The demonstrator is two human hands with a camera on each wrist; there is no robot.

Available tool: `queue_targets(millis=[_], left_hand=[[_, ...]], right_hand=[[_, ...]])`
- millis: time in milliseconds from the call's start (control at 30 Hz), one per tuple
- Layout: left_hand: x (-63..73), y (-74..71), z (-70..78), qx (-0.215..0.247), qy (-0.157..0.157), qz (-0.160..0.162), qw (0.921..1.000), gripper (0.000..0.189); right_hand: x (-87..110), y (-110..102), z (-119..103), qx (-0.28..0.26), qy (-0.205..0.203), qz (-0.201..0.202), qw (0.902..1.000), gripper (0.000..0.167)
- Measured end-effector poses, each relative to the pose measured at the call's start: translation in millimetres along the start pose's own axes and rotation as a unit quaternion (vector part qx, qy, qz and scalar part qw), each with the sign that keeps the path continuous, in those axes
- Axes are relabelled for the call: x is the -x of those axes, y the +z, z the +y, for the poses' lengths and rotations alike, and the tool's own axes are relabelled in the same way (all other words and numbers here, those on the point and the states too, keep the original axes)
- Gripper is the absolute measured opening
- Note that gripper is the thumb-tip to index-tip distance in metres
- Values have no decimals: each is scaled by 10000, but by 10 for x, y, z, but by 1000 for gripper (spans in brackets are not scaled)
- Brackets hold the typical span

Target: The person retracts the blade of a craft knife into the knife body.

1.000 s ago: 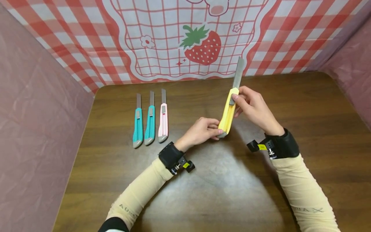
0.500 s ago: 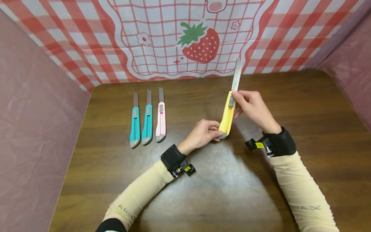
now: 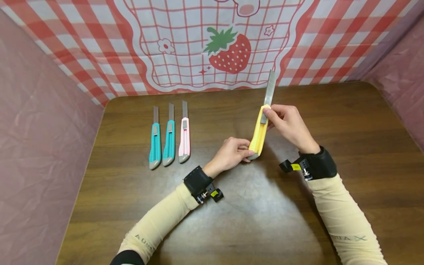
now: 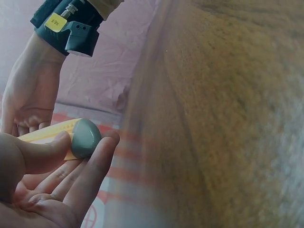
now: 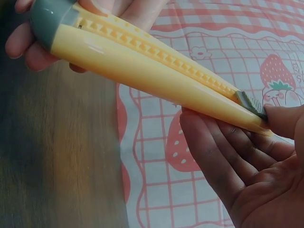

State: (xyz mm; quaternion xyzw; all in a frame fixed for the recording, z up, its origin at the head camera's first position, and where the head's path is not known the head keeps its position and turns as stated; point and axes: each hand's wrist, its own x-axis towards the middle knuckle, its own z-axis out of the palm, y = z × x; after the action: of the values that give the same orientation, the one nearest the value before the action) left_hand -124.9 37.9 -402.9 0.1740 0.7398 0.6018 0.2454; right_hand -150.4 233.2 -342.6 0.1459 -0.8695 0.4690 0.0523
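Note:
A yellow utility knife (image 3: 258,138) slants up over the table, its long blade (image 3: 269,88) extended toward the back cloth. At the knife's lower end, my left hand (image 3: 228,152) pinches the grey end cap (image 4: 86,137) between thumb and fingers. My right hand (image 3: 289,123) holds the upper end near the blade, thumb at the grey slider (image 5: 249,103) and fingers under the body. Left of my hands, two teal utility knives (image 3: 154,147) (image 3: 169,144) and a pink one (image 3: 184,141) lie side by side, blades out and pointing away from me.
The wooden table (image 3: 232,221) runs back to a red-and-white checked cloth (image 3: 185,70) with a strawberry print. Pink fabric walls (image 3: 39,147) stand at left and right. The yellow knife's blade overlaps the cloth in the head view.
The right hand has shifted slightly down and left, its thumb now at the blade-side end of the slider. Both hands keep holding the yellow utility knife, and the three others lie as before.

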Motion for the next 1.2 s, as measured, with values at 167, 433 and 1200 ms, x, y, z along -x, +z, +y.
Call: queue_targets(millis=[167, 433, 1200], left_hand=[[7, 11, -9, -36, -17, -32, 10000, 16], [8, 6, -5, 45, -8, -15, 10000, 17], [28, -67, 47, -14, 259, 105, 9996, 25]], right_hand=[[18, 10, 14, 52, -3, 62, 10000, 28], [30, 27, 17, 257, -25, 31, 9997, 19], [10, 30, -44, -142, 270, -108, 9995, 29]])
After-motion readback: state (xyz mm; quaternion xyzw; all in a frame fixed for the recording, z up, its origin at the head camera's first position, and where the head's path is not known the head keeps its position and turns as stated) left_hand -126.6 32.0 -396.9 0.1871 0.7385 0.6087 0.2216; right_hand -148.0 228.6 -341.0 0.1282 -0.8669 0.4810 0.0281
